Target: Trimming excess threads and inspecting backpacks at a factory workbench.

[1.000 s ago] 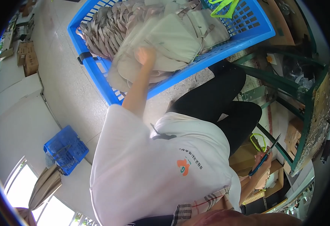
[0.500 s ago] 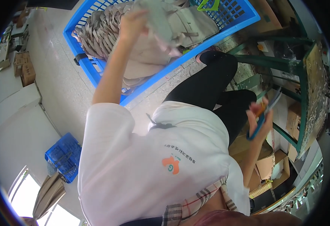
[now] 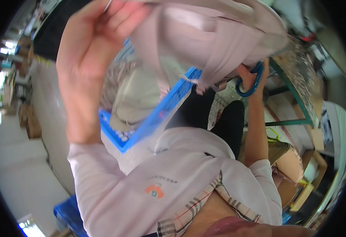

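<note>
A pinkish-beige fabric bag (image 3: 236, 43) with hanging straps is held up across the top of the view, smeared by motion. My left hand (image 3: 96, 47) is closed at the bag's left end, its fingers gripping the edge of the fabric. Below the bag's right side, my right hand (image 3: 260, 85) holds scissors (image 3: 239, 87) by their blue handle loops. The bag hides the scissor blades and part of that hand. Behind the bag, a blue plastic basket (image 3: 141, 132) on the floor contains more beige fabric bags (image 3: 137, 93).
A green-framed table (image 3: 295, 79) with a worn, littered top stands at the right. Open cardboard boxes (image 3: 289, 162) lie beneath and beside it. Another blue basket (image 3: 68, 215) sits at the lower left, and brown cartons (image 3: 30, 122) stand along the left wall.
My left hand has lifted a bag out of the basket and up close to the view. My right hand has moved up with the scissors to the bag's underside.
</note>
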A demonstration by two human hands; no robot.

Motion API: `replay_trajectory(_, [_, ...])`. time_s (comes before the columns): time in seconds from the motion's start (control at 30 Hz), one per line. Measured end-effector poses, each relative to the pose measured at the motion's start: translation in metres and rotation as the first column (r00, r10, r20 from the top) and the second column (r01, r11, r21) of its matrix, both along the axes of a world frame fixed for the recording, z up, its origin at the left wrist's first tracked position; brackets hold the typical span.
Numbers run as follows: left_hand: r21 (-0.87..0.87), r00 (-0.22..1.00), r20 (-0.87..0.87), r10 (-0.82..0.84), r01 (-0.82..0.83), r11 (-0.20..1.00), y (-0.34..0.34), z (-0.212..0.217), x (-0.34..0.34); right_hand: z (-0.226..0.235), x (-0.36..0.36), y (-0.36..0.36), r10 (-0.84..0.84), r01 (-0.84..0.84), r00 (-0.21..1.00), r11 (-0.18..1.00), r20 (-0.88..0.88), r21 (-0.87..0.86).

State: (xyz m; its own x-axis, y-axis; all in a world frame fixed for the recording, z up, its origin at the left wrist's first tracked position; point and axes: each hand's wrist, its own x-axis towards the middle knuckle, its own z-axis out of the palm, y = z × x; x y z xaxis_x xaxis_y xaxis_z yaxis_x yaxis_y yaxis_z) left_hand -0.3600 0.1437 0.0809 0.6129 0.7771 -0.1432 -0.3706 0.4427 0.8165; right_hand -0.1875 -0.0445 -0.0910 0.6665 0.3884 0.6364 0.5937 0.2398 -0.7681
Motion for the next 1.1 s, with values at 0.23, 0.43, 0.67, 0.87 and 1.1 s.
replay_trajectory(0.23, [0.913, 0.976, -0.161, 0.147, 0.091, 0.398, -0.002, -0.003, -0.012, 0.045, -0.015, -0.067, 0.131, -0.100, 0.907, 0.990, -0.400, 0.096])
replay_trajectory(0.43, [0.784, 0.818, -0.497, -0.290, 0.567, 0.254, -0.016, -0.018, 0.069, 0.055, -0.035, -0.094, -0.002, -0.034, 0.914, 0.996, -0.406, -0.083])
replay_trajectory(0.67, [0.656, 0.749, -0.501, -0.434, 0.656, 0.374, 0.013, -0.121, 0.147, 0.003, -0.056, -0.145, -0.220, 0.051, 0.820, 0.948, -0.529, -0.315])
replay_trajectory(0.87, [0.693, 0.790, -0.337, -0.512, 0.576, 0.433, 0.039, -0.158, 0.172, -0.061, -0.099, -0.231, -0.221, -0.202, 0.643, 0.875, -0.733, -0.441])
replay_trajectory(1.1, [0.747, 0.813, -0.204, -0.545, 0.489, 0.451, 0.052, -0.174, 0.189, -0.068, -0.108, -0.261, -0.367, 0.124, 0.690, 0.909, -0.624, -0.398])
